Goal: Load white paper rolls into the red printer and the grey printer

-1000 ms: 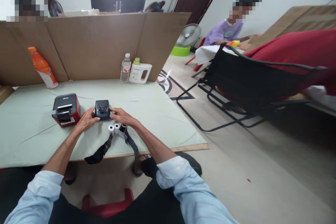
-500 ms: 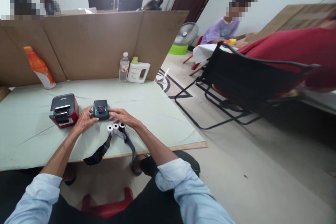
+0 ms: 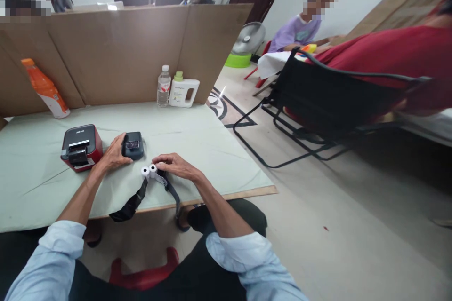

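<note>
A small black printer point(image 3: 133, 145) sits on the pale green table point(image 3: 197, 141). My left hand point(image 3: 113, 155) grips its left side. Just in front of it lie two white paper rolls point(image 3: 148, 170) side by side. My right hand point(image 3: 175, 166) is curled over the spot right of them, fingertips at the nearer white roll, covering a dark roll that I cannot see. A black strap point(image 3: 131, 203) runs from the rolls and hangs over the table's front edge. A red and black printer point(image 3: 81, 146) stands left of my left hand.
An orange bottle point(image 3: 44, 88) stands at the back left against the cardboard screen point(image 3: 120, 51), with a water bottle point(image 3: 163, 86) and a white jug point(image 3: 183, 91) at the back. A black folding chair point(image 3: 335, 103) holds a person in red to the right; another person sits farther back.
My right hand left the small black printer and came down toward me onto the rolls, hiding the dark one. My left hand stays on the printer. The view shifted slightly.
</note>
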Demonstrator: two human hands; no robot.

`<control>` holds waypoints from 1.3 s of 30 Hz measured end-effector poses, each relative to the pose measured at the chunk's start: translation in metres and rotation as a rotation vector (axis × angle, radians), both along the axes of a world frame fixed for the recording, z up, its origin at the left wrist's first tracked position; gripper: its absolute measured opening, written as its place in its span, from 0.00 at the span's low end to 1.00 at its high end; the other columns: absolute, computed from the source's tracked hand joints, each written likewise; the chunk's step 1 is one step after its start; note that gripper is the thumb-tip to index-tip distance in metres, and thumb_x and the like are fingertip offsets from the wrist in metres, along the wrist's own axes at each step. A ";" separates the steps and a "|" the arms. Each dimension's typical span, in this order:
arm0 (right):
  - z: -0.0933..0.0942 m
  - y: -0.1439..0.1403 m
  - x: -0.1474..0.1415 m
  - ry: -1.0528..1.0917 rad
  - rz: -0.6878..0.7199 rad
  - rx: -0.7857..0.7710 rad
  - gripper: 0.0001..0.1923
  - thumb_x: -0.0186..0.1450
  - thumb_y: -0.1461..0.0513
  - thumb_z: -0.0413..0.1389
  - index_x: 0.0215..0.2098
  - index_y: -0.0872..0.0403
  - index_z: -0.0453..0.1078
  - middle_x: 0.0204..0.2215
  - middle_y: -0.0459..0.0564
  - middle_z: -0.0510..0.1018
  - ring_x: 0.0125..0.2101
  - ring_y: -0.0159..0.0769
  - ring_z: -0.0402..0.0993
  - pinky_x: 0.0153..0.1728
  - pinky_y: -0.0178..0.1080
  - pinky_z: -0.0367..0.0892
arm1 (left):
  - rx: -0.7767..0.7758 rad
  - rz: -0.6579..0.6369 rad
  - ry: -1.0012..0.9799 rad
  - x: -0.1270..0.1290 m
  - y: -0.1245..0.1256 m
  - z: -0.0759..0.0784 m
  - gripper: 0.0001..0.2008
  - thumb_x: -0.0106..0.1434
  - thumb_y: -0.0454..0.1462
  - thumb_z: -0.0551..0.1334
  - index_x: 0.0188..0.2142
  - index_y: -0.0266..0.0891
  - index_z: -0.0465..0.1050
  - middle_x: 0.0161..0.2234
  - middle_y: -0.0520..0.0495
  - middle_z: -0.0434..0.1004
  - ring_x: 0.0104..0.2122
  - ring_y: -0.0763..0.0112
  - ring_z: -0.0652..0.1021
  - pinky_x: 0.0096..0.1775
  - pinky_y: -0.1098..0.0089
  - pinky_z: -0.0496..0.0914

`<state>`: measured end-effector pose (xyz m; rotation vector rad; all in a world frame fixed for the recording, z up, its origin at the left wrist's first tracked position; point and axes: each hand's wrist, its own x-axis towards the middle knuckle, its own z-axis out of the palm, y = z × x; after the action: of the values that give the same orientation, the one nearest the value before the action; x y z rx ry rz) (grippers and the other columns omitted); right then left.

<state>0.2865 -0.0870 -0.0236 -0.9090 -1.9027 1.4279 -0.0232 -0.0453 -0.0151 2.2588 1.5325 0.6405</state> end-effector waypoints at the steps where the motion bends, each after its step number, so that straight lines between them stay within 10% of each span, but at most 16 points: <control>1: -0.001 0.000 0.000 -0.014 -0.006 0.009 0.21 0.65 0.49 0.61 0.47 0.56 0.81 0.40 0.52 0.84 0.38 0.41 0.77 0.42 0.41 0.71 | -0.009 -0.024 0.009 -0.001 0.005 0.000 0.61 0.45 0.42 0.76 0.74 0.37 0.48 0.73 0.32 0.53 0.72 0.42 0.57 0.71 0.48 0.54; 20: -0.004 -0.002 -0.002 -0.060 -0.024 0.043 0.19 0.67 0.51 0.59 0.45 0.56 0.83 0.33 0.49 0.82 0.31 0.35 0.71 0.32 0.36 0.64 | -0.035 -0.040 0.024 -0.003 0.012 0.003 0.65 0.42 0.48 0.78 0.74 0.37 0.49 0.72 0.32 0.50 0.71 0.41 0.58 0.70 0.51 0.58; 39: -0.030 0.049 -0.029 0.100 -0.001 -0.060 0.31 0.67 0.48 0.62 0.65 0.51 0.72 0.67 0.57 0.68 0.57 0.52 0.74 0.50 0.51 0.78 | 0.149 0.079 -0.198 -0.003 -0.036 -0.026 0.33 0.60 0.42 0.70 0.62 0.34 0.70 0.59 0.33 0.76 0.58 0.47 0.77 0.61 0.50 0.70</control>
<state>0.2579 -0.0382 -0.0539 -0.8501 -1.7950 1.5084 -0.0266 -0.0809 -0.0410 2.1707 1.5267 0.9995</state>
